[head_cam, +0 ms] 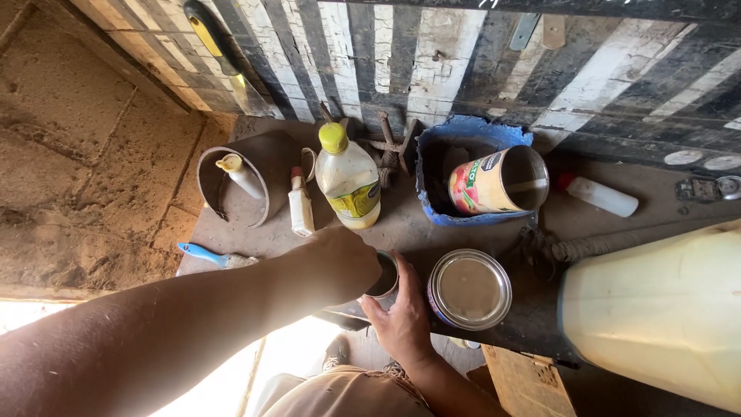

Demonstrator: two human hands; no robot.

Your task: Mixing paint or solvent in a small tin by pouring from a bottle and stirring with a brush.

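Our left hand [343,259] reaches over a small tin [384,274] at the near edge of the tabletop [610,232], fingers curled at its mouth; whether they pinch anything we cannot tell. Our right hand [401,309] wraps the tin's side from below, gripping it steady. Just right of it stands a larger open can [469,289] of pale liquid. Further back are a yellow-capped bottle [349,181], a small white bottle [300,205], and a labelled can [498,181] lying in a blue tub [432,154]. We judge we are working inside the small tin; next calls for keeping it level and firmly held.
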